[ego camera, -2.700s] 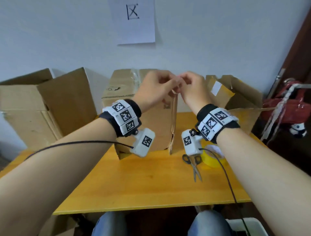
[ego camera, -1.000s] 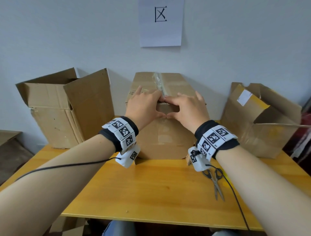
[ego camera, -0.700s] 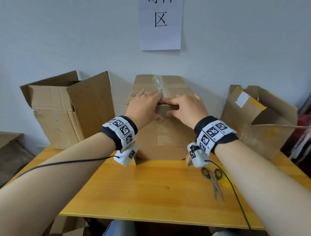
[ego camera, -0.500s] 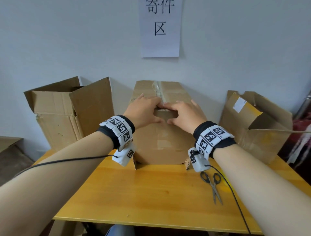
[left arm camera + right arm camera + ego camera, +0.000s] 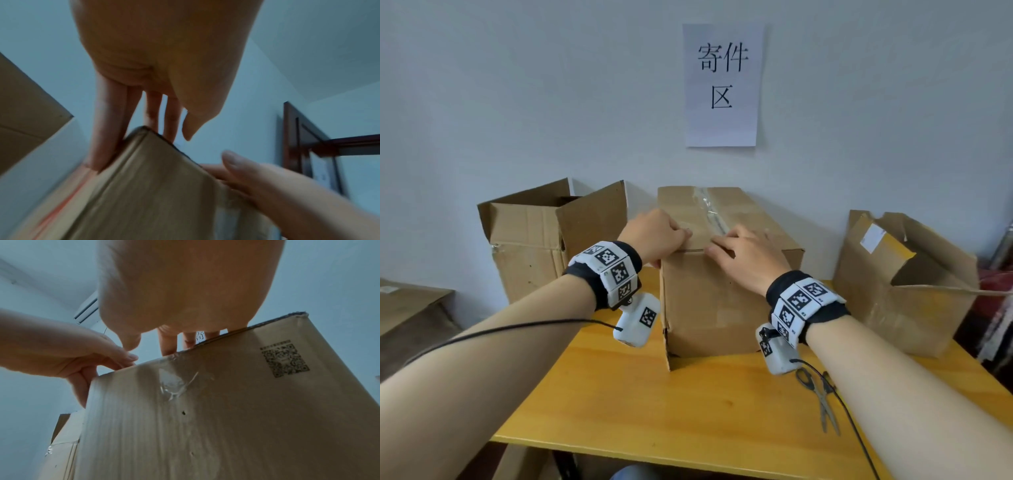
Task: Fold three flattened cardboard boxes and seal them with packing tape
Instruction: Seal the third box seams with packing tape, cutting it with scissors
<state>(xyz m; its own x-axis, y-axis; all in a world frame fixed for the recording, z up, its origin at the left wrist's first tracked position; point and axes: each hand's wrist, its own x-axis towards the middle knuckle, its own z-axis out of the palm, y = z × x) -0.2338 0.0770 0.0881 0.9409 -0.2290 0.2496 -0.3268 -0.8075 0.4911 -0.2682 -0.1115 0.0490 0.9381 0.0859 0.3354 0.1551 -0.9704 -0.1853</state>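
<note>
A closed cardboard box point(image 5: 715, 301) stands upright mid-table, with a strip of clear tape point(image 5: 709, 213) running along its top seam and down the front face point(image 5: 174, 386). My left hand point(image 5: 659, 236) lies over the box's front-left top corner, fingers point(image 5: 111, 129) straight along the cardboard and thumb off it. My right hand point(image 5: 744, 255) presses flat on the top near the front edge, just right of the tape, fingers spread. Neither hand holds anything. The tape roll is out of sight.
An open box point(image 5: 534, 246) stands at the back left and another open box point(image 5: 900, 287) lies on its side at the right. Scissors point(image 5: 820, 397) rest on the yellow table point(image 5: 671, 411) under my right forearm. A paper sign point(image 5: 722, 85) hangs on the wall.
My hands were pinching together above the box, then came down onto the tape end at the front edge. They have now slid apart, the left to the corner. The view has tilted up.
</note>
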